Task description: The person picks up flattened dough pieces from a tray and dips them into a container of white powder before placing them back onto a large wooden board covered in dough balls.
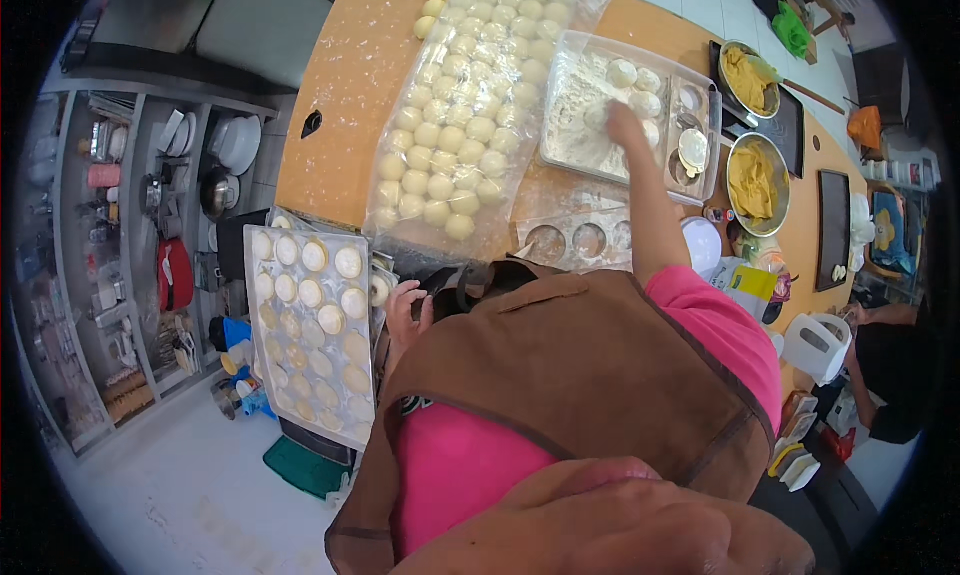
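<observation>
In the floury plastic tray [570, 135], my right hand [625, 123] has its fingers curled on a floured dough ball [598, 115]. More white dough balls [621, 73] lie beside it, and a divided section holds a scoop and pale dough disc [692, 150]. Left of this, a plastic-covered sheet holds several rows of dough balls [440, 155]. Low at the left, my left hand [408, 315] is bent at the table edge, beside a metal tray of dough discs [310, 293]; what its curled fingers grip is hidden.
Two steel bowls of yellow mixture [757, 180] and dark trays [832, 230] stand rightward. A cutter plate with round holes [568, 217] lies before me. A white mixer [810, 347] is at right, near another person [890, 365]. Shelves [150, 315] line the left.
</observation>
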A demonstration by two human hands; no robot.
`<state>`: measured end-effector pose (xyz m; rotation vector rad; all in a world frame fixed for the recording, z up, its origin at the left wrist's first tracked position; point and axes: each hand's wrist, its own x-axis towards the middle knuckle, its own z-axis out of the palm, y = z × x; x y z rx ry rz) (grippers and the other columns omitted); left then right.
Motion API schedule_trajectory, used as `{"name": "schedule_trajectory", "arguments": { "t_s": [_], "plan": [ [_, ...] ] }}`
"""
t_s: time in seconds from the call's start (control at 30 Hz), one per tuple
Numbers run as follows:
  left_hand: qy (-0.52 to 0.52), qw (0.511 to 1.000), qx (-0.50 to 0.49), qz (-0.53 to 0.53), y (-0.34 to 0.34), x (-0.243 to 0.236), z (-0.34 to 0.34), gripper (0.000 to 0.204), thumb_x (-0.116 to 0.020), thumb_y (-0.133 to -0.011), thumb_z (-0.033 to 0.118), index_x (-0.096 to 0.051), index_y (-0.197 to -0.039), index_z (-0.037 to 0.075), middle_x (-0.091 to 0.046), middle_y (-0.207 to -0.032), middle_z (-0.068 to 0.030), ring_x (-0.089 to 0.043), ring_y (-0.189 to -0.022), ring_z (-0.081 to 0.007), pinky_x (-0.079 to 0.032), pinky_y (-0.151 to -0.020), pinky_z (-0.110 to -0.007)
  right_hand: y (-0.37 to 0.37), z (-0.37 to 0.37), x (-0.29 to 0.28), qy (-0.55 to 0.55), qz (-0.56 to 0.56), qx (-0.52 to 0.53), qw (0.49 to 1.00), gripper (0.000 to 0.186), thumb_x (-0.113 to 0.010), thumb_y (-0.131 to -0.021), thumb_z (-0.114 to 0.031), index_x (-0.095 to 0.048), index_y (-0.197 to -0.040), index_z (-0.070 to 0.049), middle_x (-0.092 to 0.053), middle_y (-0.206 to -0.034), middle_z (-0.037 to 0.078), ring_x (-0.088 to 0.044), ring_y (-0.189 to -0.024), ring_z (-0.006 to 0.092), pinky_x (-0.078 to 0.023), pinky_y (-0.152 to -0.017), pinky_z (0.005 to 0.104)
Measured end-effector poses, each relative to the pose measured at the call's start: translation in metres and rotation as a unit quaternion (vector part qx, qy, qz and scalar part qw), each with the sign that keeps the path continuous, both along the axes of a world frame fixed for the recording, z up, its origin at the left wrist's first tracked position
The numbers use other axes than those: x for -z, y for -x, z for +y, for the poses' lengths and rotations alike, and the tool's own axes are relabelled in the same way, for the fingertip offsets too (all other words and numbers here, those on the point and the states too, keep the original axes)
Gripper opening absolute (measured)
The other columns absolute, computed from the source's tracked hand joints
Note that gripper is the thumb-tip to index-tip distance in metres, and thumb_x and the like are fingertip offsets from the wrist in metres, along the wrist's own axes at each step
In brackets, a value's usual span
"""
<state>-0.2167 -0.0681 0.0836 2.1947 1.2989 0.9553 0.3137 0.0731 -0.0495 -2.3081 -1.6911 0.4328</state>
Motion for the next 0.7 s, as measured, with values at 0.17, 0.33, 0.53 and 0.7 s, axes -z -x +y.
{"name": "schedule_trajectory", "arguments": {
  "t_s": [0.17, 0.33, 0.53, 0.7],
  "plan": [
    [0.007, 0.999, -0.028, 0.012, 0.01, 0.005, -0.01, 0.026, -0.068, -0.076, 0.003, -0.056, -0.098, 0.007, -0.06, -0.105, -0.0138, -0.056, -0.097, -0.031, -0.043, -0.085, -0.04, 0.088, -0.011, -0.047, 0.025, 0.064, -0.09, 0.994, 0.038, -0.053, -0.073, 0.0, -0.059, -0.111, -0.004, -0.055, -0.115, 0.024, -0.051, -0.11, 0.0372, -0.042, -0.092, 0.0413],
    [0.006, 1.0, -0.007, 0.023, 0.01, 0.005, -0.003, 0.027, -0.069, -0.075, 0.003, -0.057, -0.097, 0.007, -0.06, -0.105, -0.0135, -0.057, -0.097, -0.0306, -0.043, -0.085, -0.039, 0.031, -0.005, -0.029, 0.003, 0.099, -0.096, 0.99, 0.046, -0.062, -0.068, -0.001, -0.058, -0.113, -0.009, -0.056, -0.114, 0.021, -0.051, -0.112, 0.0353, -0.043, -0.094, 0.038],
    [0.014, 1.0, -0.009, 0.024, 0.012, 0.009, -0.004, 0.026, -0.07, -0.074, 0.005, -0.057, -0.096, 0.008, -0.06, -0.104, -0.0127, -0.057, -0.096, -0.03, -0.043, -0.084, -0.039, -0.013, 0.016, -0.023, -0.083, -0.053, -0.021, 0.995, 0.053, -0.064, -0.07, -0.004, -0.052, -0.12, -0.012, -0.057, -0.114, 0.019, -0.053, -0.11, 0.0336, -0.046, -0.089, 0.0407],
    [0.002, 1.0, -0.023, 0.006, 0.013, 0.011, -0.005, 0.027, -0.07, -0.074, 0.005, -0.057, -0.097, 0.008, -0.06, -0.104, -0.012, -0.057, -0.096, -0.03, -0.043, -0.084, -0.04, 0.006, 0.021, -0.053, 0.093, -0.031, -0.057, 0.994, 0.047, -0.054, -0.069, 0.008, -0.056, -0.114, -0.007, -0.054, -0.12, 0.021, -0.051, -0.112, 0.0365, -0.043, -0.094, 0.0407]
  ]
}}
